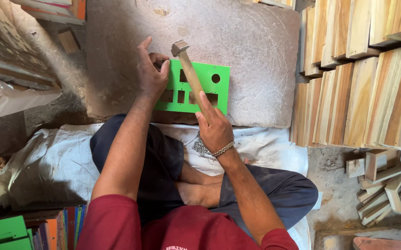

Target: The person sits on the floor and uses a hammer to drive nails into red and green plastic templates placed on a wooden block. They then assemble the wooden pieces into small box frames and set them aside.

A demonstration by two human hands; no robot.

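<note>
A bright green panel [212, 95] with several rectangular cut-outs and a round hole lies on a wooden piece on the grey stone slab [256, 51]. My left hand [152, 74] presses on the panel's upper left corner, fingers pinched together there; whether they hold something small I cannot tell. My right hand [214, 127] grips the wooden handle of a hammer [189, 69], whose metal head is raised above the panel's top edge, close to my left fingers. I sit cross-legged on a white sheet [57, 157].
Stacks of cut wooden boards [362, 83] stand along the right, with small wooden offcuts [385, 185] below them. A pile of small nails [203, 149] lies on the sheet by my right wrist. Coloured panels [6, 231] are stacked at lower left.
</note>
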